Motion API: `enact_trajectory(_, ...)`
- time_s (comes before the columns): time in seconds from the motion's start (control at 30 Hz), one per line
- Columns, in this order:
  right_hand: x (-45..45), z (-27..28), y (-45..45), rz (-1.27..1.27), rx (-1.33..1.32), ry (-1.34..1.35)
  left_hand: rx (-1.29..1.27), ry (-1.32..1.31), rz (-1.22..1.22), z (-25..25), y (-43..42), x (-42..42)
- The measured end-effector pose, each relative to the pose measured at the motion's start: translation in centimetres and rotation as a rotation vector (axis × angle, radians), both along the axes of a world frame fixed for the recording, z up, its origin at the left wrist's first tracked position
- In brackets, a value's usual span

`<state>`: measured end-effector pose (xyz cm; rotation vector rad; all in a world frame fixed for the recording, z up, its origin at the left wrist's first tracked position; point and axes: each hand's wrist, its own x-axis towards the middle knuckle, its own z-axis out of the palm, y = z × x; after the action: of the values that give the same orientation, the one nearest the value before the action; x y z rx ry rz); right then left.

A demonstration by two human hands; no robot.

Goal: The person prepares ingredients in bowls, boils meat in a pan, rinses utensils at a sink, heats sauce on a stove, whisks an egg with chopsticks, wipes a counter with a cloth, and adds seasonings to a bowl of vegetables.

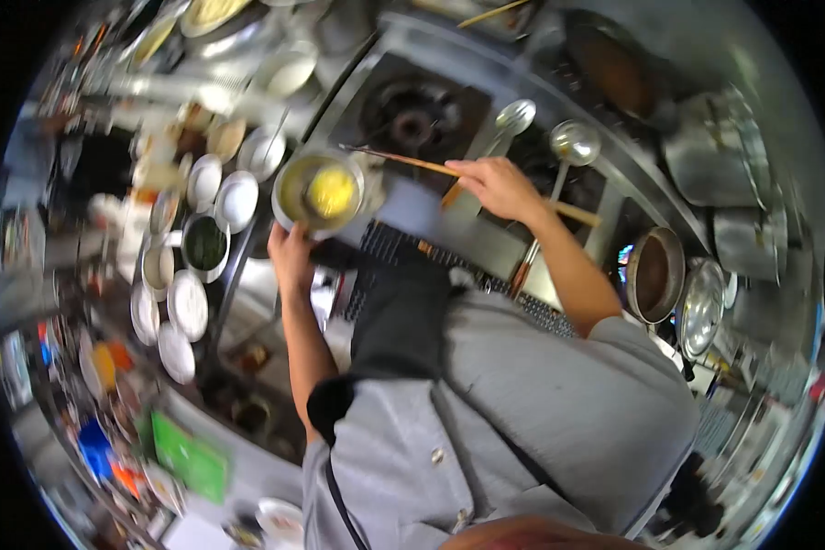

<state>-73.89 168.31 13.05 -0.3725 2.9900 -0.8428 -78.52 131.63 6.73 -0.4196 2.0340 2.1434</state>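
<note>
My left hand (pixel 291 252) grips the near rim of a round metal bowl (pixel 282 194). Inside the bowl lies a yellow mass (pixel 331 192) that looks like egg. In my right hand (pixel 499 186) are long, thin brown sticks with a dark end, which look like chopsticks (pixel 403 159). Their far end reaches left, past the upper right of the bowl; blur hides whether they are one piece or two. Close to my right hand are a slotted spoon (pixel 515 117) and a ladle (pixel 575 144), resting over the stove.
A burner (pixel 415 124) is just beyond the bowl. Several white bowls (pixel 237 202) and a pot of dark green contents (pixel 205 245) stand at left. To the right are a brown-filled pan (pixel 654 273), a metal lid (pixel 701 307) and large pots (pixel 713 151). A green board (pixel 190 456) lies lower left.
</note>
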Motion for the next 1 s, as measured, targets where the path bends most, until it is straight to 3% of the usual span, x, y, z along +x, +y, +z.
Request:
enact_trajectory(0.07,-1.1,0.3,3.7,-0.237,-0.262,-0.101,0.062,-0.041,0.029,1.0,1.2,-0.5)
enact_trajectory(0.13,-3.2,-0.2,7.4,-0.572,-0.771,-0.265,0.086,-0.044,0.060,1.3,1.5,-0.3)
enact_trajectory(0.23,-9.3,0.5,12.8,-0.672,-1.053,-0.158,0.122,-0.054,0.123,2.8,1.6,1.1)
enact_trajectory(0.33,-17.7,-1.4,18.7,-0.774,-1.088,-0.101,0.150,-0.080,0.237,4.5,1.1,3.5)
enact_trajectory(0.43,-26.4,-2.9,24.6,-0.785,-1.135,-0.097,0.119,-0.071,0.292,2.2,-2.4,7.0)
enact_trajectory(0.47,-28.7,-2.4,24.9,-0.913,-1.165,-0.071,0.121,-0.069,0.344,2.7,-2.7,8.2)
enact_trajectory(0.63,-35.4,-4.0,26.5,-1.063,-1.071,0.048,0.178,-0.092,0.556,1.5,-6.3,15.8)
enact_trajectory(0.73,-37.4,-6.4,27.1,-1.078,-1.271,0.167,0.178,-0.153,0.717,1.5,-7.2,19.0)
enact_trajectory(0.77,-35.2,-5.4,27.2,-0.686,-0.388,0.099,0.176,-0.182,0.723,1.9,-7.4,19.4)
enact_trajectory(0.8,-32.7,-4.3,27.3,-0.396,0.430,0.385,0.175,-0.205,0.776,2.5,-6.9,20.2)
enact_trajectory(0.83,-31.6,-3.2,25.4,-0.430,0.294,0.269,0.188,-0.145,0.820,3.8,-6.2,20.3)
enact_trajectory(0.87,-32.5,-3.9,25.0,-0.376,0.285,0.343,0.166,-0.221,0.818,1.4,-8.2,23.1)
enact_trajectory(0.93,-32.8,-6.6,23.8,-0.369,0.245,0.563,0.141,-0.288,1.035,4.5,-7.3,24.2)
enact_trajectory(0.97,-32.8,-8.0,22.9,-0.501,0.194,0.780,0.190,-0.216,1.103,4.1,-7.6,26.1)
enact_trajectory(1.0,-32.9,-8.7,21.9,-0.804,0.182,0.987,0.204,-0.204,1.140,3.8,-8.1,27.9)
